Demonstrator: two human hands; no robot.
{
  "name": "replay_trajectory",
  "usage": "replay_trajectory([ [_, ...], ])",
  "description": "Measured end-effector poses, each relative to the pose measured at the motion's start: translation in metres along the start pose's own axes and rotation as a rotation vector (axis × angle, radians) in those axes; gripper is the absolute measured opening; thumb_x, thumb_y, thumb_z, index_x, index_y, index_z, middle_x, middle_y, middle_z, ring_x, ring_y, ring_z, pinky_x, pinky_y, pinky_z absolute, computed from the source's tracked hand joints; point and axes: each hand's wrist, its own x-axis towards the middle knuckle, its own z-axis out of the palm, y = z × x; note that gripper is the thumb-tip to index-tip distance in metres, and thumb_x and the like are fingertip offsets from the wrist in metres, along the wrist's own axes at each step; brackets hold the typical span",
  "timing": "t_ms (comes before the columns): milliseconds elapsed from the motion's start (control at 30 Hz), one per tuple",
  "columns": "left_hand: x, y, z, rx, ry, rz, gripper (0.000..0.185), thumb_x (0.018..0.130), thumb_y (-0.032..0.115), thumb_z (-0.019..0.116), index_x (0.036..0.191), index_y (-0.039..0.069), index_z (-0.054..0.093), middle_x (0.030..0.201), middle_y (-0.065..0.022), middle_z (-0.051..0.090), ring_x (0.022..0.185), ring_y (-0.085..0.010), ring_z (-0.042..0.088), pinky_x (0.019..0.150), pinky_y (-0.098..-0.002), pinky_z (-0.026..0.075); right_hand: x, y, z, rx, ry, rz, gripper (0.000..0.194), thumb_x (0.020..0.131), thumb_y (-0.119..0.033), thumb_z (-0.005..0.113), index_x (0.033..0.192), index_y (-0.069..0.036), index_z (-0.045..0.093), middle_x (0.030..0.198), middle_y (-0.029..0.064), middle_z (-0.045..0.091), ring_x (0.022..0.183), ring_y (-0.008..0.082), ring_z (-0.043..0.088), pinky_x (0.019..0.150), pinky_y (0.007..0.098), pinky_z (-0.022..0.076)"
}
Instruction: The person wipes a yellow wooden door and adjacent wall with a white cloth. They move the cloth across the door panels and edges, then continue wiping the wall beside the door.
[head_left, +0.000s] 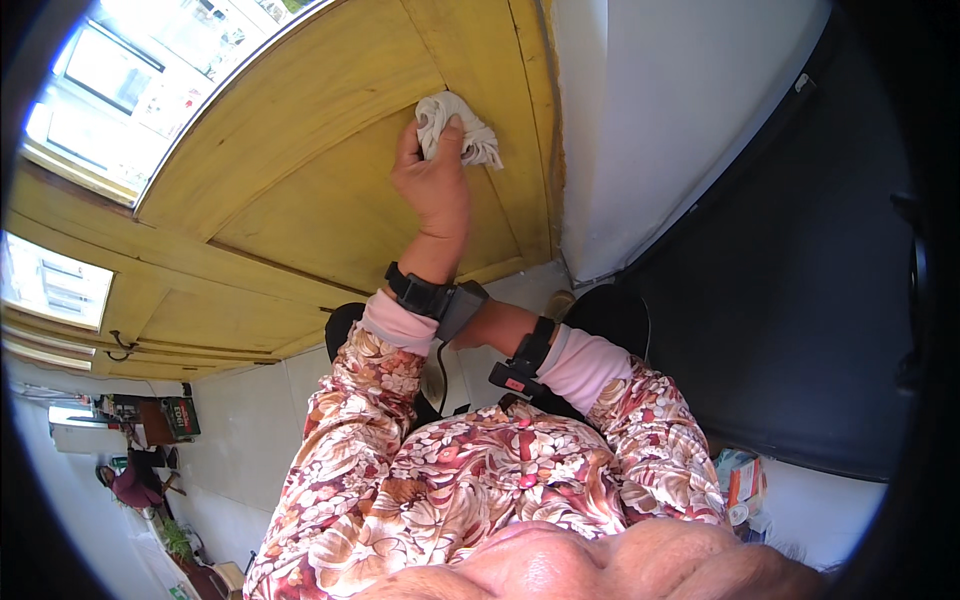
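My left hand presses a bunched white cloth against a yellow wooden door panel, close to the door's right edge. The thumb lies over the cloth and the fingers curl round its far side. My right forearm crosses low, beneath the left wrist. Of my right hand only a small part shows behind the strapped device on the left wrist; its fingers are hidden, and whether it holds anything cannot be told. Both wrists wear black straps with small devices.
Glass panes fill the door's upper part, with a dark metal handle farther left. A white wall edge and a large dark panel stand at the right. Pale floor tiles lie below. Another person is in the far lower left, near plants.
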Motion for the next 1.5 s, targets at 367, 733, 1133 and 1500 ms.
replay_trajectory([
  [367, 0.009, -0.005, -0.026, 0.452, -0.276, 0.348, 0.021, 0.079, 0.001, 0.073, 0.099, -0.002, 0.066, 0.081, -0.0089, 0.057, 0.074, -0.0222, 0.055, 0.067, -0.031, 0.046, 0.006, -0.026, 0.0, -0.142, -0.634, 0.407, 0.038, 0.076, -0.029, 0.073, 0.107, -0.008, 0.068, 0.103, 0.0131, 0.071, 0.094, 0.0328, 0.069, 0.075, 0.0432, 0.0548],
  [733, -0.021, -0.041, -0.054, 0.65, -0.381, 0.419, 0.03, 0.076, 0.0, 0.071, 0.105, 0.001, 0.066, 0.088, -0.0142, 0.059, 0.078, -0.0318, 0.059, 0.069, -0.0372, 0.049, -0.001, -0.049, 0.013, -0.085, -0.563, 0.419, 0.042, 0.07, -0.021, 0.076, 0.112, -0.015, 0.07, 0.11, 0.0073, 0.071, 0.097, 0.0295, 0.069, 0.075, 0.041, 0.0562],
  [1133, -0.061, -0.099, -0.105, 0.727, -0.502, 0.366, 0.039, 0.073, 0.002, 0.075, 0.111, 0.003, 0.066, 0.091, -0.0143, 0.061, 0.08, -0.0327, 0.062, 0.071, -0.0381, 0.052, -0.01, -0.087, 0.005, -0.042, -0.707, 0.432, 0.027, 0.072, -0.013, 0.071, 0.098, -0.008, 0.073, 0.1, 0.0119, 0.072, 0.09, 0.0313, 0.071, 0.07, 0.043, 0.0574],
  [1500, -0.111, -0.172, -0.148, 0.877, -0.589, 0.155, 0.035, 0.075, 0.013, 0.077, 0.107, 0.007, 0.064, 0.092, -0.0162, 0.068, 0.079, -0.0368, 0.068, 0.07, -0.0429, 0.055, -0.012, -0.097, 0.016, -0.018, -0.732, 0.422, 0.022, 0.074, -0.013, 0.074, 0.095, -0.011, 0.078, 0.095, 0.0057, 0.074, 0.088, 0.03, 0.072, 0.064, 0.0461, 0.0583],
])
